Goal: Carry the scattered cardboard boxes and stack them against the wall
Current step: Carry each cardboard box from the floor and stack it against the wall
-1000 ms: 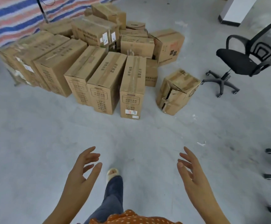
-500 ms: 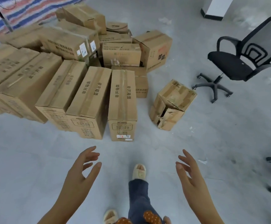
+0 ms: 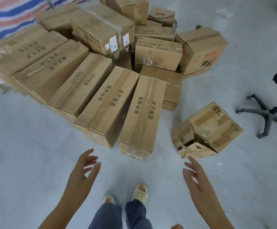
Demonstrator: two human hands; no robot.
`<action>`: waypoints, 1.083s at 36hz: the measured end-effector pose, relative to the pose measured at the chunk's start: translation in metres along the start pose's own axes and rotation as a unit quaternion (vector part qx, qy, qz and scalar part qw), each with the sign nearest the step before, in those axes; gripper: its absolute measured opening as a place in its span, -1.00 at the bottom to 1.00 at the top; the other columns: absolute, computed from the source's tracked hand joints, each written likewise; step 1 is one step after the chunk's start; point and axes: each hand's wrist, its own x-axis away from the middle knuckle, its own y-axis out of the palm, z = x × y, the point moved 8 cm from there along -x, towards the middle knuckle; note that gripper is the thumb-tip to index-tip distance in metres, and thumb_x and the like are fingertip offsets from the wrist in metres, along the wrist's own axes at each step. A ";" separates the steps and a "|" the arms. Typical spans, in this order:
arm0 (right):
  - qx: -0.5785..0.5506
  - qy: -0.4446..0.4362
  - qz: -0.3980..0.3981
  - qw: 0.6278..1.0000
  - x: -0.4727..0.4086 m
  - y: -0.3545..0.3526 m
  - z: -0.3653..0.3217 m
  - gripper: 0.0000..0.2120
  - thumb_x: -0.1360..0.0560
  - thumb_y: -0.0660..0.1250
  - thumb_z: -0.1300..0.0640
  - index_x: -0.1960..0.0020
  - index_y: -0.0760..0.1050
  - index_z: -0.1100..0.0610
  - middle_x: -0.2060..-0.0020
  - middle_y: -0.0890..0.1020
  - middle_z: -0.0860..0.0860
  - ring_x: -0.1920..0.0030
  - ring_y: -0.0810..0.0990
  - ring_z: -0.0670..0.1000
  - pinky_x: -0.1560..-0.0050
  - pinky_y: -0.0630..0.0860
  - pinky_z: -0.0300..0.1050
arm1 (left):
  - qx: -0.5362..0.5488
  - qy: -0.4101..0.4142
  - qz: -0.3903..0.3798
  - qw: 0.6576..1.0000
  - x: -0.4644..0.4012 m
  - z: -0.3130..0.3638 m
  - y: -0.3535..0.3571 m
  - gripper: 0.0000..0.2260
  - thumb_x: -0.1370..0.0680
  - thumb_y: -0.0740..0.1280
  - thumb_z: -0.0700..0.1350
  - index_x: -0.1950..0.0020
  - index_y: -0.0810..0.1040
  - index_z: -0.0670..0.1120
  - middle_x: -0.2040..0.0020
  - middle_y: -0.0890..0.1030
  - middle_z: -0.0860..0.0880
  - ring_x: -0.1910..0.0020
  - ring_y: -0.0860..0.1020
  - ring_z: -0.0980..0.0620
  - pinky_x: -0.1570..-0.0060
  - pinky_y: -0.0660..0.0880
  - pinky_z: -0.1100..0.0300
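Both hands empty, so no box is in carry right now. Head view, the only one:

- left hand [image 3: 82, 175] and right hand [image 3: 199, 180] held out over bare floor [image 3: 27, 154], fingers spread and loose, gripping nothing, touching nothing.
- cardboard boxes [image 3: 78, 66] sit as one loose cluster on the floor, toward its far-left part, next to a striped tarp [image 3: 7, 15] at the top-left edge. Some rest on others at the back, most lie side by side at mixed angles.
- long box [image 3: 142, 116] is nearest, its short end just ahead of the hands, between them. Judgement: likely next pick.
- crushed box [image 3: 207, 131] lies apart from the cluster on the right side of the floor, torn at one corner, tilted. Clearly still scattered.
- office chair [image 3: 266, 116] base near the right edge, well apart from the boxes.

Progress, as judgement: early or mid. Cluster is untidy, not a neat stack, and at least the crushed box is left to move.

Hard to make out:
- No wall plainly visible. Can't tell if the tarp hangs on one, so can't say whether the cluster is the target stack or the source pile.
- Far boxes cut off at the top edge, count unknown.
- Chair seat cropped at the right.
- Box weight and contents unknown.
- Small labels unreadable.
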 end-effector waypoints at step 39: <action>-0.320 0.122 0.004 0.940 -0.293 0.161 0.174 -0.58 -0.54 0.24 -0.08 -0.39 0.32 -0.23 -0.14 0.59 -0.22 -0.08 0.60 -0.18 -0.04 0.61 0.06 | 0.247 -0.200 -0.100 0.943 -0.275 -0.173 0.224 -0.80 -0.54 0.33 0.05 -0.16 0.54 0.13 0.01 0.68 0.19 0.02 0.63 0.19 0.08 0.55 0.04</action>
